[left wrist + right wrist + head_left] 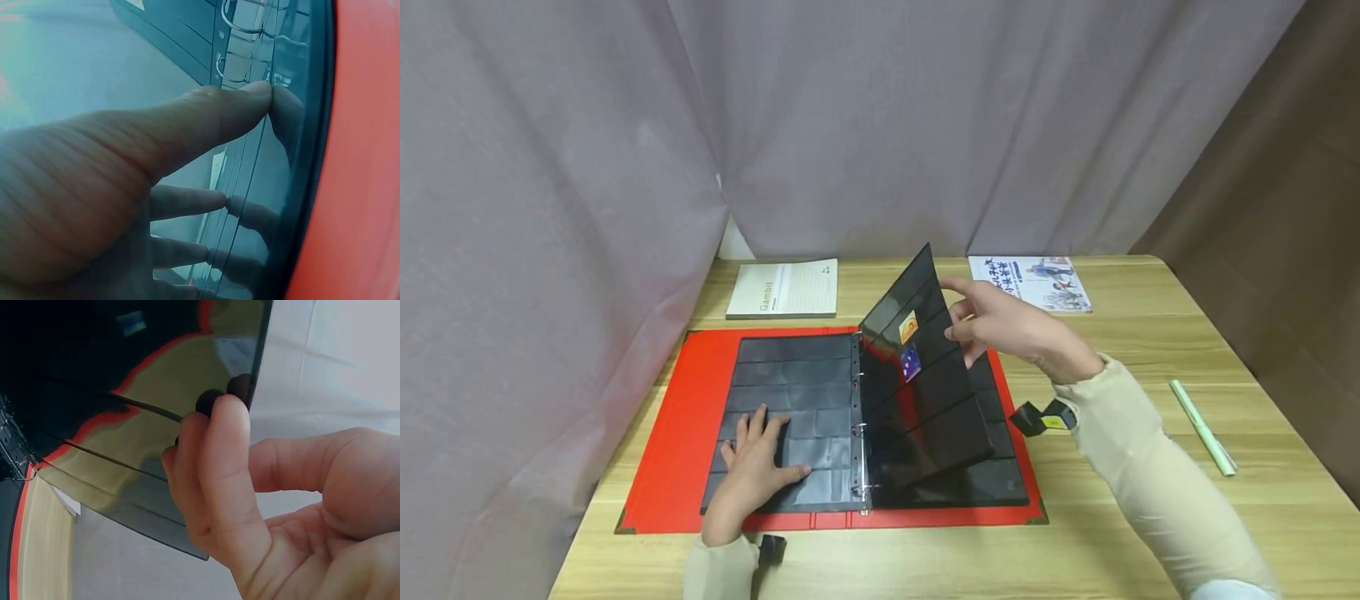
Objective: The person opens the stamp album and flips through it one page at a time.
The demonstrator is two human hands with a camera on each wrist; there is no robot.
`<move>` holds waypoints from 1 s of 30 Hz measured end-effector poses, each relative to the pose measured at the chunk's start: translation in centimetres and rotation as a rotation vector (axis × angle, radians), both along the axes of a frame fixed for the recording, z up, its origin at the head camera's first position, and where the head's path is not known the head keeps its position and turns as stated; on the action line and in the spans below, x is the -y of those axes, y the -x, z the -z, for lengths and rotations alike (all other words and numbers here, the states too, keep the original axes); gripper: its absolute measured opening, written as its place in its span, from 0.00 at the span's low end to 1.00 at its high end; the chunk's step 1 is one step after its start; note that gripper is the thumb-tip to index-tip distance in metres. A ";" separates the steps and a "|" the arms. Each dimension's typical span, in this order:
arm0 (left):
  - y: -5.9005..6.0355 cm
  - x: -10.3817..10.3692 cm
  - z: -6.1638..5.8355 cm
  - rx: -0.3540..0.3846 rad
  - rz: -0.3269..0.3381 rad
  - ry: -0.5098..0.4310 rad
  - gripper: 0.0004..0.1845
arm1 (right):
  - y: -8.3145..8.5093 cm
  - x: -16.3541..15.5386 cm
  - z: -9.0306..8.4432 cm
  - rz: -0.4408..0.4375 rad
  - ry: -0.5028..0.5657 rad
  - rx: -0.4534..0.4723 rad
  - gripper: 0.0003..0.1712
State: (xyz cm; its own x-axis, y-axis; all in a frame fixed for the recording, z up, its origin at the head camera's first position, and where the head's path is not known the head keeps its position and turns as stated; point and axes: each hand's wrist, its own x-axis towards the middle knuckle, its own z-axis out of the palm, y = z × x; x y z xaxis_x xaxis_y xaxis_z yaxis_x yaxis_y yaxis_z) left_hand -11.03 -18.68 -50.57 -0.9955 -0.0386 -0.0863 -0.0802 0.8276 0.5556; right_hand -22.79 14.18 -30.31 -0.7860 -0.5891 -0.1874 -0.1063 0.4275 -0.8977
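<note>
Flat on the left stack of glossy black pocket pages (797,392) lies my left hand (752,467), fingers spread and straight, pressing near the lower edge of the open red ring binder (681,433) beside its metal rings (859,433). Rightward, one black plastic pocket sheet (925,383) stands tilted up from the rings, two small stamps (909,343) in its pockets. My right hand (1007,327) pinches that sheet's outer edge, fingertips (212,406) curled onto it.

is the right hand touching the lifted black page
Touching. The right wrist view shows the right hand with fingertips pressed against the edge of the lifted black page.
</note>
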 end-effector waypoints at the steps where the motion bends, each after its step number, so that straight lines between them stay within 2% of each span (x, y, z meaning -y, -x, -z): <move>1: 0.0 0.0 0.0 0.000 -0.002 0.001 0.44 | 0.0 0.1 0.0 0.000 0.005 0.003 0.45; 11: 0.1 -0.1 -0.5 0.008 -0.005 0.001 0.43 | 0.0 1.0 0.2 0.003 0.035 0.019 0.45; 18: -0.3 -0.2 -1.4 0.003 0.013 -0.056 0.37 | -0.2 1.3 0.4 -0.004 0.040 0.044 0.44; 22: -0.3 -0.9 -2.6 -0.062 0.040 -0.098 0.36 | -0.4 1.5 0.4 -0.008 0.046 0.057 0.43; 30: -0.6 -3.2 -5.9 -0.264 0.124 -0.253 0.36 | -1.6 2.2 0.5 -0.046 0.053 0.072 0.45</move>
State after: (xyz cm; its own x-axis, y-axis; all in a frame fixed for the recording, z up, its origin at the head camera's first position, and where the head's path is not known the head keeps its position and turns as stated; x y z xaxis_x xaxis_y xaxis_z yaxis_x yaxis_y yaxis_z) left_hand -10.47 -15.52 -44.72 -0.9805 0.0732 0.1823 0.1850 0.6558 0.7319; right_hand -21.24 11.94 -30.82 -0.7438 -0.6346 -0.2099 -0.0595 0.3756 -0.9249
